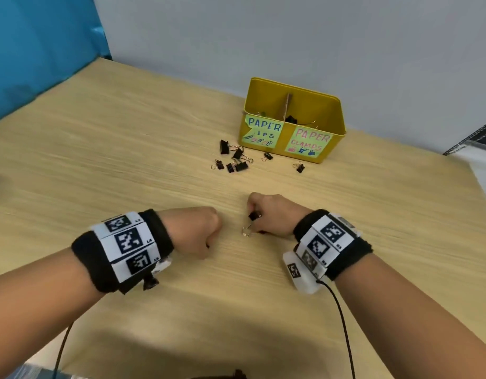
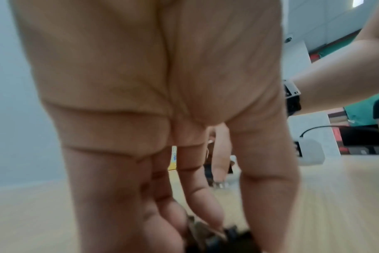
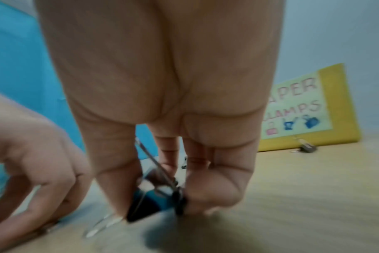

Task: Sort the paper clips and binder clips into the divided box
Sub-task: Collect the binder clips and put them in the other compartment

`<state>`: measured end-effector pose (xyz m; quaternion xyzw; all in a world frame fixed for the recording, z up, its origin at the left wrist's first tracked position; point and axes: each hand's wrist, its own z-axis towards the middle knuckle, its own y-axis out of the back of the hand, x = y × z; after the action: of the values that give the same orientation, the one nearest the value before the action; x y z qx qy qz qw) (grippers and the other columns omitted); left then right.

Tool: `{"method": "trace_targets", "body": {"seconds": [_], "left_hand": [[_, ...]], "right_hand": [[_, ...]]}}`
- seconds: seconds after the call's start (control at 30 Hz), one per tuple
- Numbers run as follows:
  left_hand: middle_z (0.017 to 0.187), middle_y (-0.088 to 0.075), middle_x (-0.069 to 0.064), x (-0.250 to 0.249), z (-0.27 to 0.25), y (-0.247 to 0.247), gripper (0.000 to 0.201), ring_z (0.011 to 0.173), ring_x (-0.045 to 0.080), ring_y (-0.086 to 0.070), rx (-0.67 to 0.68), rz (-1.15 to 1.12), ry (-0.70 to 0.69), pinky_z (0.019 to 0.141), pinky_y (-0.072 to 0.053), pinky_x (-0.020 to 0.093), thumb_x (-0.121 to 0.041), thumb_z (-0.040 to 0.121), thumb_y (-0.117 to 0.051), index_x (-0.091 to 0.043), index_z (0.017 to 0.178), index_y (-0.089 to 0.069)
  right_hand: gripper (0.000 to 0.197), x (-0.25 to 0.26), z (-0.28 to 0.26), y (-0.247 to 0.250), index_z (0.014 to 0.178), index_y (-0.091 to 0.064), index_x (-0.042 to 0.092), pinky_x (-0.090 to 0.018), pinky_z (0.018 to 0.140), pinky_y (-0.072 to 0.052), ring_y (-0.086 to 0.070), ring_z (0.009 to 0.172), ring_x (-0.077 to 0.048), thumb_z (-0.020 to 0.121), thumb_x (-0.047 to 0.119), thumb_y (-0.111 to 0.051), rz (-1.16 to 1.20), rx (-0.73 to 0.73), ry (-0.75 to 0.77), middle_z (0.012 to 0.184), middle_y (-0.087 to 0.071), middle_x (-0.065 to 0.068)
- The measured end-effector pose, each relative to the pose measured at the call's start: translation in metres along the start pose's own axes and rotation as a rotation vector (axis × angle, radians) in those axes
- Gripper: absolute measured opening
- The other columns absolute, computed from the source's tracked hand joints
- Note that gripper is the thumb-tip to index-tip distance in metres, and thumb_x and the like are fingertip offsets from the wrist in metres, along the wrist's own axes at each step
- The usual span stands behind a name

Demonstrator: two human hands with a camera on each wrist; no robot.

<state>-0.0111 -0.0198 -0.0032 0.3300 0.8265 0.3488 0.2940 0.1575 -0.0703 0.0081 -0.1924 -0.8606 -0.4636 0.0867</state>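
The yellow divided box (image 1: 332, 110) stands at the back of the table, labelled "PAPER CLIPS" on its left half and "PAPER CLAMPS" (image 3: 292, 106) on its right. A black binder clip (image 1: 291, 119) lies in the right compartment. Several black binder clips (image 1: 237, 160) are scattered on the table in front of the box. My right hand (image 1: 256, 218) pinches a black binder clip (image 3: 154, 203) between thumb and fingers, low over the table; its wire handles (image 1: 247, 232) point toward me. My left hand (image 1: 206, 236) is curled, and its fingertips grip a dark, blurred binder clip (image 2: 216, 238).
A wooden table (image 1: 126, 160) runs to a grey wall behind the box. A blue panel (image 1: 31, 50) stands at the far left. A dark frame (image 1: 477, 138) sits at the right edge. Cables (image 1: 345, 337) trail from both wristbands toward me.
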Motion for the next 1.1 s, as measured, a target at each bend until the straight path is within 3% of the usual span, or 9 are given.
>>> {"method": "trace_targets", "body": {"seconds": [0.1,0.2,0.3,0.47,0.53,0.6,0.77,0.9,1.1], "left_hand": [[0.101,-0.047,0.003,-0.002,0.012,0.01,0.019,0.077,0.015,-0.047,-0.055,0.028,-0.012,0.05,-0.032,0.017,-0.019,0.079,-0.061,-0.012,0.095,-0.054],[0.103,-0.052,0.004,0.002,0.025,0.022,0.045,0.085,0.018,-0.052,-0.05,-0.039,0.009,0.062,-0.044,0.024,-0.023,0.078,-0.065,-0.013,0.115,-0.042],[0.115,-0.057,0.009,0.009,0.031,0.037,0.07,0.091,0.02,-0.055,-0.094,-0.127,0.048,0.074,-0.05,0.032,-0.023,0.076,-0.069,-0.021,0.133,-0.029],[0.129,-0.049,0.013,0.03,0.039,0.069,0.087,0.1,0.019,-0.048,-0.326,-0.258,0.119,0.082,-0.047,0.029,-0.009,0.078,-0.065,-0.029,0.146,-0.015],[0.133,-0.041,0.012,0.038,0.047,0.076,0.091,0.112,0.024,-0.049,-0.38,-0.267,0.156,0.092,-0.049,0.035,-0.008,0.077,-0.067,-0.035,0.146,-0.014],[0.132,-0.037,0.012,0.043,0.055,0.078,0.087,0.103,0.022,-0.049,-0.37,-0.243,0.174,0.087,-0.049,0.034,-0.008,0.076,-0.067,-0.036,0.144,-0.02],[0.122,-0.046,0.009,0.044,0.069,0.069,0.047,0.096,0.021,-0.049,-0.322,-0.147,0.146,0.082,-0.046,0.03,-0.012,0.075,-0.066,-0.02,0.12,-0.055],[0.106,-0.047,0.003,0.044,0.072,0.065,0.032,0.09,0.017,-0.047,-0.36,-0.163,0.169,0.075,-0.039,0.025,-0.009,0.075,-0.066,-0.013,0.107,-0.063],[0.096,-0.053,0.0,0.054,0.064,0.063,0.023,0.087,0.017,-0.053,-0.391,-0.232,0.192,0.071,-0.04,0.024,-0.012,0.072,-0.07,-0.012,0.095,-0.068]], "right_hand": [[0.022,-0.019,0.0,0.02,0.11,-0.053,0.009,-0.029,0.072,-0.038,-0.049,0.087,-0.019,0.089,0.015,-0.05,0.173,-0.157,-0.083,0.092,-0.054,-0.003],[0.019,-0.039,0.008,0.041,0.105,-0.055,0.01,-0.03,0.076,-0.041,-0.051,0.089,-0.02,0.092,0.013,-0.042,0.335,-0.396,-0.201,0.089,-0.057,-0.003],[0.03,-0.058,0.021,0.055,0.12,-0.052,0.006,-0.035,0.094,-0.044,-0.053,0.108,-0.028,0.093,0.014,-0.044,0.299,-0.586,-0.329,0.12,-0.056,-0.016],[0.055,-0.071,0.044,0.057,0.145,-0.03,0.014,-0.042,0.115,-0.028,-0.032,0.138,-0.037,0.092,0.005,-0.043,0.115,-0.363,-0.403,0.153,-0.017,-0.016],[0.051,-0.068,0.051,0.052,0.142,-0.034,0.013,-0.042,0.111,-0.033,-0.037,0.134,-0.038,0.093,0.007,-0.045,0.018,-0.292,-0.397,0.153,-0.017,-0.016],[0.043,-0.064,0.055,0.047,0.135,-0.042,0.009,-0.04,0.107,-0.037,-0.044,0.128,-0.036,0.092,0.01,-0.049,-0.022,-0.321,-0.371,0.146,-0.027,-0.018],[0.026,-0.062,0.051,0.045,0.114,-0.059,0.006,-0.031,0.086,-0.044,-0.053,0.111,-0.03,0.088,0.01,-0.056,-0.039,-0.346,-0.271,0.123,-0.055,-0.016],[0.018,-0.059,0.043,0.047,0.1,-0.067,0.008,-0.025,0.076,-0.042,-0.051,0.092,-0.02,0.084,0.004,-0.06,0.036,-0.337,-0.215,0.113,-0.064,-0.012],[0.014,-0.041,0.021,0.084,0.088,-0.06,0.02,-0.018,0.067,-0.05,-0.06,0.086,-0.017,0.088,0.007,-0.057,0.337,-0.597,-0.066,0.098,-0.063,-0.004]]}}
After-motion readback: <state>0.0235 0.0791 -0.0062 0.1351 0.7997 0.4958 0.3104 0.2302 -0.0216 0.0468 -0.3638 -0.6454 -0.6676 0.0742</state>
